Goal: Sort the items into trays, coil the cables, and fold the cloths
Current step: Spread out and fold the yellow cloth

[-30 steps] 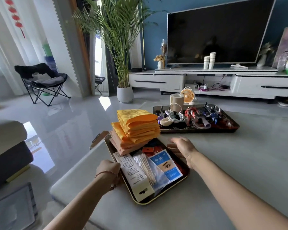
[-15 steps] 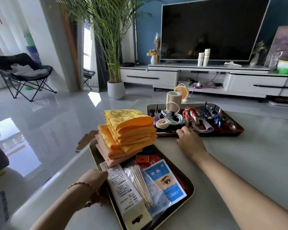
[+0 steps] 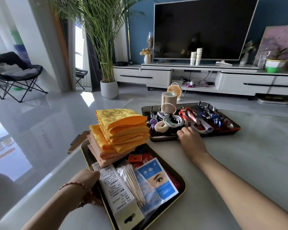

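Head view: blue packet [image 3: 157,179] bears "青春" above an eye.

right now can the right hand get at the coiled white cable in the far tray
Probably yes: the right hand rests at the far tray's near rim, and the coiled white cable lies just beyond the fingers, uncovered from above.

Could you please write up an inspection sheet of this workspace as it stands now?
Surface: pale table holding two trays.
Job's things: near tray holds folded cloths, white box, cotton swabs, blue packet; far tray holds small items.
Clutter: nothing seen loose on the table.
Grippers: left hand on the near tray's left edge; right hand at the far tray's front rim.
Cables: coiled white cable in far tray.
Surroundings: television, potted plant, folding chair.
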Available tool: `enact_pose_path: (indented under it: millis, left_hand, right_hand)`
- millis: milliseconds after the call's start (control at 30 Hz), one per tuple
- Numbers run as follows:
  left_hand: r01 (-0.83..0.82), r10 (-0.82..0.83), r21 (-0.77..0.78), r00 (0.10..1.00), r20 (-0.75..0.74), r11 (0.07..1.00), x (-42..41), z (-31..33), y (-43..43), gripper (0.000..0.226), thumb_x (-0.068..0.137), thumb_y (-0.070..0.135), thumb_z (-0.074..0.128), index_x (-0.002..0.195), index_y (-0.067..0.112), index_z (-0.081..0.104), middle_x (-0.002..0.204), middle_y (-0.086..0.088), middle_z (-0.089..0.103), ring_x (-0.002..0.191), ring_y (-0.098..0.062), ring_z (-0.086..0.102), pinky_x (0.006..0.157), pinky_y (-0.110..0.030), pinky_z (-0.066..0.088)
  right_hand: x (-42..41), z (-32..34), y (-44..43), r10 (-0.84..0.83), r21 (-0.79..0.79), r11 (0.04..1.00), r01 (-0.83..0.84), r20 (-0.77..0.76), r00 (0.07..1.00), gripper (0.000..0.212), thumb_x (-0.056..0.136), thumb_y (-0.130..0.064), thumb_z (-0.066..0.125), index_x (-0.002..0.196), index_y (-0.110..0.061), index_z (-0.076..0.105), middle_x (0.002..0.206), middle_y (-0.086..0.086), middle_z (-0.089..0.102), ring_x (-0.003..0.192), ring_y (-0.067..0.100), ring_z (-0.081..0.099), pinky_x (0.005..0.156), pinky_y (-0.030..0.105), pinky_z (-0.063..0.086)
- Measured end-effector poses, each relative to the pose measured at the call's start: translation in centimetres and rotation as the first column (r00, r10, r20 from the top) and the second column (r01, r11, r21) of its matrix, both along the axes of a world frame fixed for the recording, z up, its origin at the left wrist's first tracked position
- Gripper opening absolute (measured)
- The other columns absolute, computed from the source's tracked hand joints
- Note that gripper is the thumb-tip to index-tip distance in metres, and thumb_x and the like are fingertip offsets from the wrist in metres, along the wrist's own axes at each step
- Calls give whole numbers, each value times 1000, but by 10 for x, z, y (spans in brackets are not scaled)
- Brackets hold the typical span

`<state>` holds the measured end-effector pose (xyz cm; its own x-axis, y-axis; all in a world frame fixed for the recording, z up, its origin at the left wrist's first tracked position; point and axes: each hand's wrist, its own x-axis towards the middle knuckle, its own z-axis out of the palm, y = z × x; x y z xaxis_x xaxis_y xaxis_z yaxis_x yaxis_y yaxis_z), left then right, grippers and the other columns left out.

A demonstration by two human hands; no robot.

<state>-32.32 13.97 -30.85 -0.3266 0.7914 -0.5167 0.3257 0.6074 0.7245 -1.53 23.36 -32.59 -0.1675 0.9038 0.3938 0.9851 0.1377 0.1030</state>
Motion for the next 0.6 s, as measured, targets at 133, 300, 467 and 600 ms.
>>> enact_pose_path:
  millis: [133,300,467,600]
  left_hand:
    - [-16,16,-24,1000,12,1000,1,0,-1,17,92,2,40,91,-9,53,79,-26,64,73,-42,66,62,-51,57]
    - [-65,66,-30,997,39,997,0,-4,4,18,93,3,39,95,-11,51,70,-23,60,49,-36,62,34,-37,49]
    - [-75,75,-9,997,-15,997,-2,-7,0,18,93,4,40,84,-8,51,55,-19,60,42,-33,60,44,-41,54]
    - [-86,87,27,995,-40,996,-4,-13,-1,24,94,9,40,79,-6,51,42,-15,57,38,-29,56,38,-33,49]
  right_hand:
    - [14,0,-18,8,-27,1000,-8,-12,1000,27,97,-5,32,111,-12,55,115,6,55,111,24,47,94,31,32]
    - [36,2,-42,26,-13,1000,-26,-32,999,22,96,-5,40,107,-8,59,108,10,58,107,27,51,92,33,34]
    - [55,4,-74,52,9,999,-51,-79,996,9,79,10,61,83,4,66,83,21,63,85,37,60,78,40,47]
    - [67,3,-99,63,16,998,-62,-86,994,12,74,12,63,80,2,67,80,20,64,81,37,61,75,41,49]
